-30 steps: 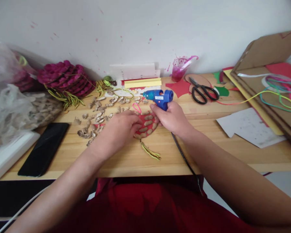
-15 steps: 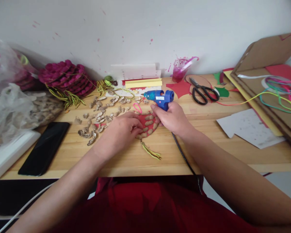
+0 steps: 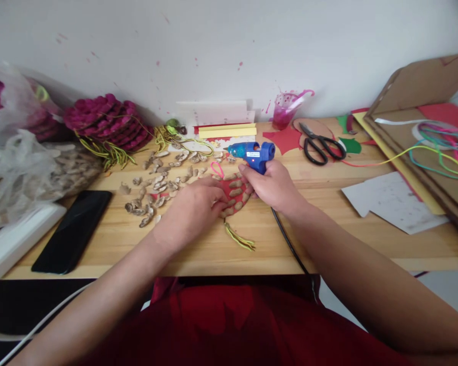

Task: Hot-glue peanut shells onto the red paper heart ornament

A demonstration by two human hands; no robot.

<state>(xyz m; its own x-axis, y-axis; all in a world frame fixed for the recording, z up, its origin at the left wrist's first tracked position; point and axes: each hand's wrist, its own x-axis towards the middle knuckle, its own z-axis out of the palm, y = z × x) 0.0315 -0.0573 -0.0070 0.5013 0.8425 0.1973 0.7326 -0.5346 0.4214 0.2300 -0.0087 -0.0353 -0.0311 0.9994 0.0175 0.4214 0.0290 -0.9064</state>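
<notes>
My right hand (image 3: 275,188) is wrapped around the handle of a blue hot glue gun (image 3: 258,158), whose nozzle points left and whose small red light is lit. Beneath it lies a red card piece (image 3: 229,188) with rows of peanut shells (image 3: 235,192) on it. A pink loop (image 3: 217,170) sticks out at its top edge, and a yellow-green tassel (image 3: 239,239) hangs from the bottom. My left hand (image 3: 196,208) rests over the card's left side, fingers bent and thumb close to them. Whatever lies between those fingertips is hidden.
Loose peanut shells (image 3: 160,183) are scattered to the left, near a black phone (image 3: 72,231) and a plastic bag (image 3: 19,168). Purple tasselled pieces (image 3: 107,122) are stacked behind. Black-handled scissors (image 3: 320,145), a stained cup (image 3: 284,114) and cardboard (image 3: 416,76) stand or lie farther right.
The whole view has shifted slightly. My left thumb and fingers have drawn a little closer together over the card; the glue gun stays in about the same place.
</notes>
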